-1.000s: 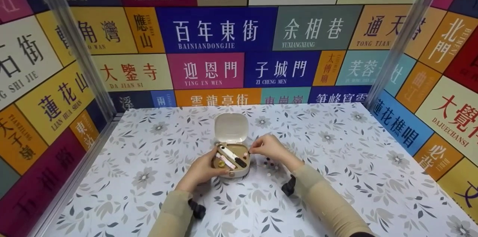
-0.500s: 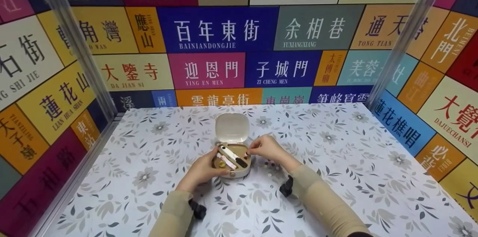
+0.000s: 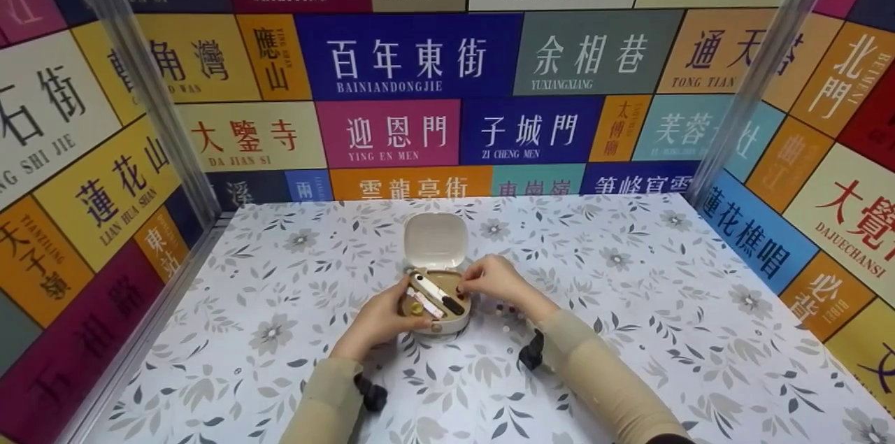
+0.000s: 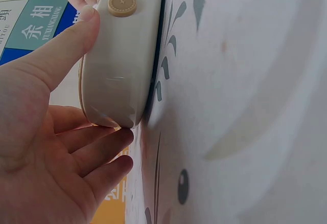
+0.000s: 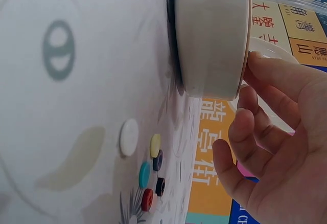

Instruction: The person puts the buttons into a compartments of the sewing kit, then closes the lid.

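Note:
A cream sewing box [image 3: 449, 325] stands on the table with its lid [image 3: 435, 241] raised. My left hand [image 3: 381, 318] grips its left side, thumb along the front near a tan button-shaped knob [image 4: 122, 4] and fingers at the side. Inside lie a white-and-black slim tool [image 3: 435, 290], a pink-and-white strip [image 3: 425, 304] and a small yellow round thing [image 3: 417, 308]. Over the right compartment, my right hand [image 3: 496, 280] pinches a small dark button with thumb and forefinger. In the right wrist view those fingertips are partly hidden behind the box rim.
Several loose buttons lie on the table right of the box, among them a white button [image 5: 129, 137], a teal button [image 5: 144, 174] and a red button [image 5: 147, 199]. A floral cloth [image 3: 294, 276] covers the table. Printed walls [image 3: 412, 56] enclose the back and sides.
My right hand has moved left and slightly down, from the box's right edge to over its right compartment. My left hand keeps its grip on the box.

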The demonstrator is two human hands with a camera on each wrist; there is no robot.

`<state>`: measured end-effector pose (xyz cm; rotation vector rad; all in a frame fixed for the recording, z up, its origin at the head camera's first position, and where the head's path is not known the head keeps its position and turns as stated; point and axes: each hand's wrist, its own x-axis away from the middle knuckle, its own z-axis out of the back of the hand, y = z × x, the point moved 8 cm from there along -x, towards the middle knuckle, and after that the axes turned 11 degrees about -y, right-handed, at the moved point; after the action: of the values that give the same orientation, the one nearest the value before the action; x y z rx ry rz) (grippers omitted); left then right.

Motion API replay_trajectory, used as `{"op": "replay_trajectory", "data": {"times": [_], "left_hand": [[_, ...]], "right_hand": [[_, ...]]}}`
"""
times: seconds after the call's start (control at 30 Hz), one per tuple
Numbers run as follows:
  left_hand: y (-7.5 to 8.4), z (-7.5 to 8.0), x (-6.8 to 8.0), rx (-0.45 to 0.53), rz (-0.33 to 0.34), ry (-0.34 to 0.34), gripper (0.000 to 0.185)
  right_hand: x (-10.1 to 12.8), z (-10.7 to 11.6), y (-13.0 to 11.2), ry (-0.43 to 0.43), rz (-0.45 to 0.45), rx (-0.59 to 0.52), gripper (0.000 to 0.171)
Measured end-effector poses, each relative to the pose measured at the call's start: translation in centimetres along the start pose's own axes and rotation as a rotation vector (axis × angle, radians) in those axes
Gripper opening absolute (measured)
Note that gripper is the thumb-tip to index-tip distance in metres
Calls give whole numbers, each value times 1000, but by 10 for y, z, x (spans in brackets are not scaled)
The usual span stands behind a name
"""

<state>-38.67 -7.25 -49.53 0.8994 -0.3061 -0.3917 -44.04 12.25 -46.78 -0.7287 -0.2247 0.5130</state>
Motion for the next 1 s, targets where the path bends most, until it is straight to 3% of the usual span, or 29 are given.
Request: {"op": "replay_trajectory", "data": {"times": [0.37, 1.0], "left_hand": [[0, 0, 0, -6, -9, -5, 106], [0, 1, 2, -4, -17, 12, 108]], "right_hand": [[-3, -6, 0, -20, -15, -24, 7], [-6, -8, -5, 0, -35, 68, 6]]}}
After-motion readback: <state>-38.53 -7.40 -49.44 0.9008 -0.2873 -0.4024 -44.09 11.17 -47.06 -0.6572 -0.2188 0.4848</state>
